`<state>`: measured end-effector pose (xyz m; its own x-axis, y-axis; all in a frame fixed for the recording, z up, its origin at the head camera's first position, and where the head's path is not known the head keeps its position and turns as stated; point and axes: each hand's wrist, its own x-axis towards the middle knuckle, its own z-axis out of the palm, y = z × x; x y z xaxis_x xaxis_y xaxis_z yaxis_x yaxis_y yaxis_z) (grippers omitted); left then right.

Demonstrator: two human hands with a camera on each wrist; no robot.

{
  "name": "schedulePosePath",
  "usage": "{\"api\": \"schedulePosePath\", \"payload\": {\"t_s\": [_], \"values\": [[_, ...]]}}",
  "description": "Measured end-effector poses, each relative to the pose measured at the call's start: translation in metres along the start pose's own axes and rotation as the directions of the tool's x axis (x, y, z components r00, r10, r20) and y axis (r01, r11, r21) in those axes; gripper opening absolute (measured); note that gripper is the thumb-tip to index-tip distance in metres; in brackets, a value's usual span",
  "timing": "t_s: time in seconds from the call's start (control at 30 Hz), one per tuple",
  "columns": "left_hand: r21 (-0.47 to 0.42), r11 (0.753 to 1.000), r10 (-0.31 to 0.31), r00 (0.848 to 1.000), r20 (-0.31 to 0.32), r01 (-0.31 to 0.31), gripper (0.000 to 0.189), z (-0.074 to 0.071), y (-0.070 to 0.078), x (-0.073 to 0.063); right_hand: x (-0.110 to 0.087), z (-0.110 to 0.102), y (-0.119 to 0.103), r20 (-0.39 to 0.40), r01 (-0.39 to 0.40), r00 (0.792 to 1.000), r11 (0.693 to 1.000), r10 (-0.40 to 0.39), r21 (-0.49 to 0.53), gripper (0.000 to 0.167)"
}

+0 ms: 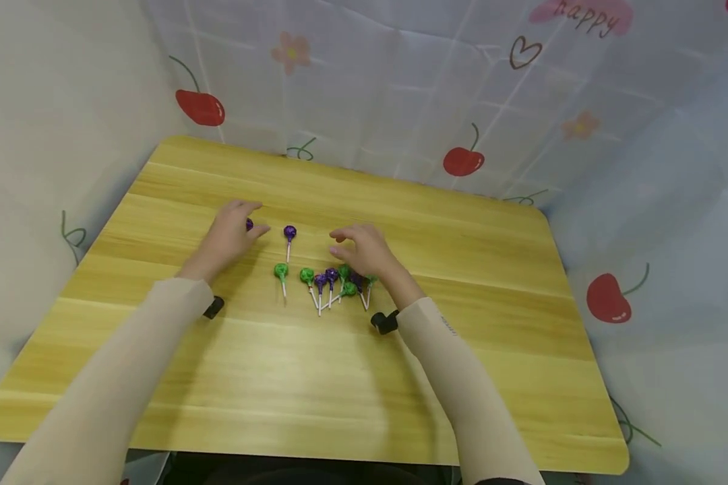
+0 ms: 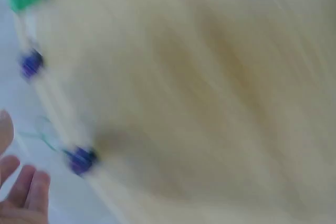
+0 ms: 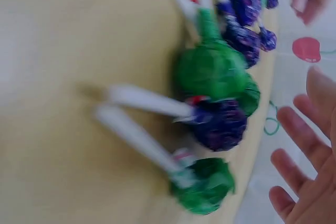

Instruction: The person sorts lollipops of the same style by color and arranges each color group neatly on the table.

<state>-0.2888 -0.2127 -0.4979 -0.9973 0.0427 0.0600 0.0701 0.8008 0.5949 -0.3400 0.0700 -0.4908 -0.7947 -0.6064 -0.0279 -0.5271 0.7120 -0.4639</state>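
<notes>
My left hand (image 1: 226, 232) is at the left with thumb and fingers spread. A purple-wrapped lollipop (image 1: 249, 224) shows just behind its thumb, partly hidden. In the left wrist view, the fingers (image 2: 34, 190) are apart from a blurred purple lollipop. To the right of this hand lie another purple lollipop (image 1: 289, 232) and a green lollipop (image 1: 281, 271). My right hand (image 1: 367, 252) hovers above the right end of a cluster of green and purple lollipops, such as this green one (image 3: 210, 72). Its fingers (image 3: 304, 135) are spread, holding nothing, and it hides part of the cluster.
The lollipops lie on a wood-grain table (image 1: 291, 391) with rounded corners. White hangings (image 1: 370, 81) printed with cherries and flowers border its back and sides. Black wrist cameras, including the right one (image 1: 384, 322), sit below the sleeve cuffs.
</notes>
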Motion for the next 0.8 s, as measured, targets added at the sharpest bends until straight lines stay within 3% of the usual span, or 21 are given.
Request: {"api": "schedulePosePath", "payload": {"t_s": [0.07, 0.13, 0.23, 0.37, 0.5, 0.67, 0.8], "values": [[0.006, 0.998, 0.064, 0.997, 0.045, -0.065, 0.054, 0.006, 0.018, -0.002, -0.01, 0.003, 0.002, 0.04, 0.019, 0.999, 0.999, -0.018, -0.037, 0.043], [0.026, 0.989, 0.14, 0.985, 0.105, -0.143, 0.051, 0.014, 0.039, -0.006, -0.017, 0.008, 0.003, 0.066, 0.035, 0.997, 0.997, -0.03, -0.064, 0.044], [0.06, 0.972, 0.209, 0.953, 0.22, -0.227, 0.049, 0.027, 0.069, -0.012, -0.024, 0.015, 0.004, 0.07, 0.051, 0.997, 0.994, -0.044, -0.102, 0.045], [0.152, 0.936, 0.254, 0.909, 0.329, -0.316, 0.047, 0.048, 0.091, -0.015, -0.026, 0.02, 0.006, 0.061, 0.043, 0.997, 0.993, -0.037, -0.107, 0.042], [0.207, 0.907, 0.283, 0.895, 0.345, -0.366, 0.031, 0.065, 0.095, -0.016, -0.028, 0.031, 0.009, 0.07, 0.022, 0.997, 0.994, -0.014, -0.107, 0.04], [0.169, 0.928, 0.257, 0.9, 0.352, -0.332, 0.012, 0.084, 0.086, -0.024, -0.037, 0.052, 0.01, 0.11, 0.015, 0.994, 0.995, -0.004, -0.103, 0.033], [0.152, 0.945, 0.223, 0.909, 0.351, -0.29, 0.015, 0.09, 0.082, -0.021, -0.037, 0.057, 0.011, 0.107, 0.024, 0.994, 0.994, -0.012, -0.109, 0.027]]}}
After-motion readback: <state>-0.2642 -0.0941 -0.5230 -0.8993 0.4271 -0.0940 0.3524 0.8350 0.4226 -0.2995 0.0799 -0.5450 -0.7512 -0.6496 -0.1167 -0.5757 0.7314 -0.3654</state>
